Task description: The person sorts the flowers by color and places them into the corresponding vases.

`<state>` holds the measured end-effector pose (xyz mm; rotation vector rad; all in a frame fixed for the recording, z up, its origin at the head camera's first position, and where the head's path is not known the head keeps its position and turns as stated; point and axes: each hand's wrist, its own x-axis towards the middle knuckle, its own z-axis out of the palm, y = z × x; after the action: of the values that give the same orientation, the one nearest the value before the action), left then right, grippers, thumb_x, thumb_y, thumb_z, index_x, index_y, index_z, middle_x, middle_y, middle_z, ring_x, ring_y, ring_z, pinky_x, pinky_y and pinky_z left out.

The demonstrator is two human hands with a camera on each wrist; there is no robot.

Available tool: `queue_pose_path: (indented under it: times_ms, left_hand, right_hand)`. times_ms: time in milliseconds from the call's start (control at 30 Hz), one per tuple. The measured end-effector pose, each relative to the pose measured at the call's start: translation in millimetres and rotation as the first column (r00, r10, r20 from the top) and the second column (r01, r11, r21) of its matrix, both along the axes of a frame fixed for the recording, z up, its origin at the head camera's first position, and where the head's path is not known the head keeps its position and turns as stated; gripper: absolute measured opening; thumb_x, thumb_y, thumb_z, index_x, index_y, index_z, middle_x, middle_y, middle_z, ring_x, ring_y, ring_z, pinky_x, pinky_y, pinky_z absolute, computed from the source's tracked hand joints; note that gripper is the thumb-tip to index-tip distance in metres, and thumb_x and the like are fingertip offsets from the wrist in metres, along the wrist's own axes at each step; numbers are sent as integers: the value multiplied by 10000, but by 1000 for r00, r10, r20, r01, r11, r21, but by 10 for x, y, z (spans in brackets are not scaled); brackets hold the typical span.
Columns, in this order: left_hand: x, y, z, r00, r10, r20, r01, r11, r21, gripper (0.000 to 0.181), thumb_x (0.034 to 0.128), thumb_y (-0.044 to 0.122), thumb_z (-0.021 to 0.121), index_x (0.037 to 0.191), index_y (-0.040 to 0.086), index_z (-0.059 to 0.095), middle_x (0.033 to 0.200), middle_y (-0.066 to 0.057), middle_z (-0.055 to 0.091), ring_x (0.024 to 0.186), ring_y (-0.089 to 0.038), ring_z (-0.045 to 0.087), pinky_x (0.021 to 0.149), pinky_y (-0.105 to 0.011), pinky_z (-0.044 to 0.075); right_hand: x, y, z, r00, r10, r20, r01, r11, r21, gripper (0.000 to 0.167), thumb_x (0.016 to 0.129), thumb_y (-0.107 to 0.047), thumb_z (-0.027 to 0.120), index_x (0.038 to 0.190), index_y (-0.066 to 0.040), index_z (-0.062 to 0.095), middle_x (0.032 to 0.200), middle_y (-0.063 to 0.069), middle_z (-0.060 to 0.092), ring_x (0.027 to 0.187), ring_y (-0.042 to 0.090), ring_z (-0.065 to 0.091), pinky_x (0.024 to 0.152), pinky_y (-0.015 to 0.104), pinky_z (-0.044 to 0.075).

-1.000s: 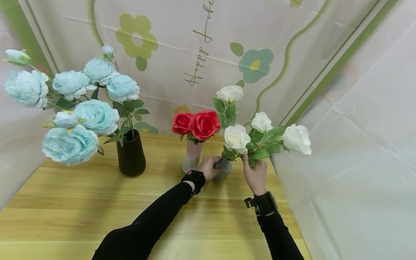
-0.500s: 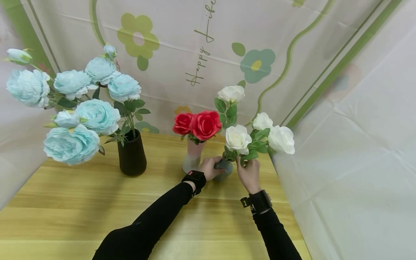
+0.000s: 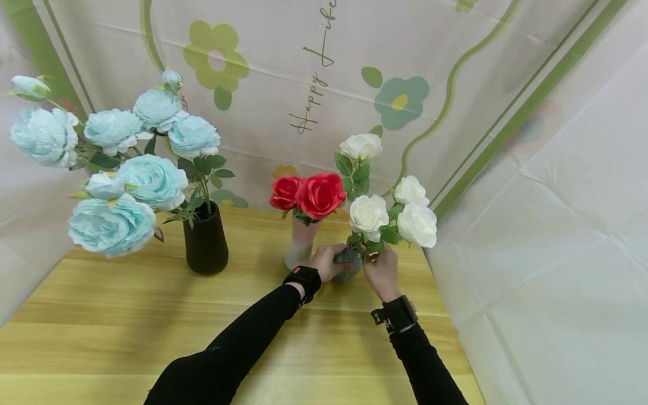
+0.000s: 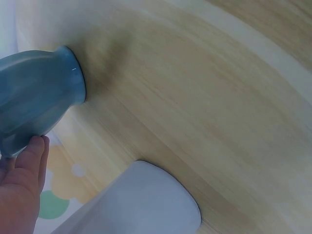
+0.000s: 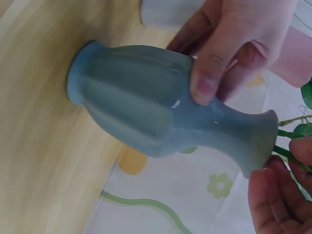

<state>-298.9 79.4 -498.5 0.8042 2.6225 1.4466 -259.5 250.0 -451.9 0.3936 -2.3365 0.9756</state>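
Observation:
A ribbed blue-grey ceramic vase (image 5: pixel 136 97) stands upright on the table; its body (image 3: pixel 348 273) shows partly between the hands in the head view. My left hand (image 3: pixel 325 262) grips it from the left, thumb (image 5: pixel 205 85) pressed near the neck. At the mouth, my right hand (image 3: pixel 383 274) pinches a green rose stem (image 5: pixel 284 151), with its fingertips close to the rim. White roses (image 3: pixel 417 225) with green leaves spread above this hand, and another white rose (image 3: pixel 368 217) leans over the vase. The vase's inside is hidden.
Left of the blue-grey vase, a pink-and-white vase (image 3: pixel 301 247) holds red roses (image 3: pixel 320 194). A black vase (image 3: pixel 206 242) with pale blue flowers (image 3: pixel 152 181) stands further left. A printed cloth (image 3: pixel 283 84) hangs behind the wooden table (image 3: pixel 304 360), with a white sheet (image 3: pixel 552 270) at right.
My right hand has moved left and slightly down to the vase's mouth, bringing the white roses inward and more upright. The left hand has kept its place on the vase.

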Motion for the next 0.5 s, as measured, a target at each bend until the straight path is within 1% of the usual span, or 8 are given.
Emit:
queue_pose_path:
  times_ms: [100, 200, 233, 300, 367, 433, 467, 500]
  left_hand:
    - [5, 0, 9, 1000, 0, 2, 0, 1000, 2, 499, 898, 251, 739, 1363, 143, 593, 1331, -60, 604, 1242, -221, 539, 1047, -353, 418]
    - [12, 2, 18, 1000, 6, 9, -6, 1000, -1, 511, 902, 237, 739, 1377, 132, 580, 1340, -67, 596, 1242, -226, 539, 1045, -353, 420]
    - [20, 1, 30, 1000, 9, 12, -9, 1000, -3, 516, 904, 226, 738, 1383, 124, 573, 1344, -73, 593, 1243, -229, 538, 1045, -356, 421]
    - [18, 3, 18, 1000, 13, 10, -13, 1000, 5, 524, 902, 221, 742, 1386, 119, 570, 1343, -79, 593, 1237, -232, 543, 1041, -358, 425]
    - [16, 6, 1, 1000, 14, 0, -14, 1000, 9, 517, 899, 219, 746, 1378, 121, 576, 1328, -78, 604, 1222, -231, 554, 1032, -359, 433]
    - [10, 6, -12, 1000, 13, -11, -12, 1000, 11, 495, 898, 223, 747, 1358, 131, 591, 1303, -70, 619, 1204, -228, 565, 1020, -358, 442]
    - [2, 7, -26, 1000, 11, -18, -11, 1000, 13, 486, 896, 231, 748, 1349, 138, 597, 1291, -65, 626, 1195, -226, 571, 1014, -356, 447]
    - [3, 7, -23, 1000, 11, -23, -11, 1000, 11, 474, 897, 230, 747, 1339, 139, 602, 1280, -65, 631, 1187, -229, 576, 1007, -358, 452]
  right_hand:
    - [-5, 6, -59, 1000, 14, -13, -14, 1000, 13, 198, 866, 46, 662, 1053, -18, 653, 701, 76, 578, 556, 177, 525, 498, 338, 426]
    - [-20, 7, -104, 1000, 23, -19, -22, 999, 27, 156, 886, 9, 662, 1030, -42, 630, 655, 48, 483, 528, 160, 437, 519, 340, 351]
    - [-22, 5, -115, 999, 26, -22, -25, 999, 30, 153, 894, 0, 663, 1035, -44, 623, 663, 42, 475, 530, 158, 432, 524, 341, 353]
    - [-25, 4, -133, 999, 32, -27, -31, 999, 29, 136, 909, -33, 672, 1035, -51, 625, 733, 52, 522, 577, 195, 493, 545, 348, 400]
    - [-21, 9, -152, 999, 40, -30, -39, 999, 19, 174, 909, -35, 674, 1077, -58, 636, 826, 89, 578, 640, 226, 545, 541, 380, 446]
    - [-8, 16, -176, 998, 48, -31, -48, 999, 12, 263, 897, -18, 681, 1155, -56, 643, 975, 118, 627, 749, 260, 596, 562, 427, 501]
    - [-3, 19, -189, 998, 50, -27, -50, 999, 8, 319, 893, -22, 687, 1205, -67, 639, 1070, 123, 630, 819, 271, 609, 580, 446, 520]
    - [2, 20, -199, 998, 51, -22, -51, 999, 7, 362, 887, -24, 693, 1240, -75, 631, 1128, 125, 623, 858, 263, 605, 589, 456, 529]
